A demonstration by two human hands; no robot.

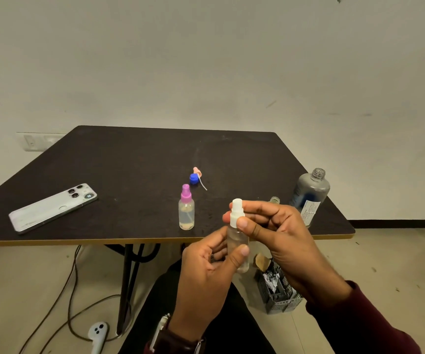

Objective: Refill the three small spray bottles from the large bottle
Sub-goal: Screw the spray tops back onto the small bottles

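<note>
I am looking down at my two hands, which are meeting in front of the near edge of the tabletop point(134, 159). My left hand point(206, 272) is holding a small clear bottle point(238, 241) upright by its body, thumb pressing across the front, so that grip is closed around the bottle. My right hand point(278, 231) is pinching the white spray cap point(237, 212) on the bottle's neck between thumb and fingers, a narrow grip on the cap; I cannot tell whether the cap is fully seated. Below my hands, on the floor, a grey slotted basket point(280, 292) is sitting with crumpled scraps in it, and to the left a cable point(73, 284) is trailing past the table leg toward a white plug point(98, 334). On the tabletop, just beyond my left hand, a second small bottle with a pink spray cap point(186, 209) is standing upright with clear liquid inside. Behind my right hand the open neck of a third small bottle point(274, 199) is just showing, its body hidden. Near the right edge the large bottle point(309, 194) is standing uncapped, label facing me. Farther back, a blue cap point(193, 178) is lying touching a peach spray head point(197, 172), whose thin tube is pointing toward me. Well apart to the left, a phone point(53, 206) is lying face down.
</note>
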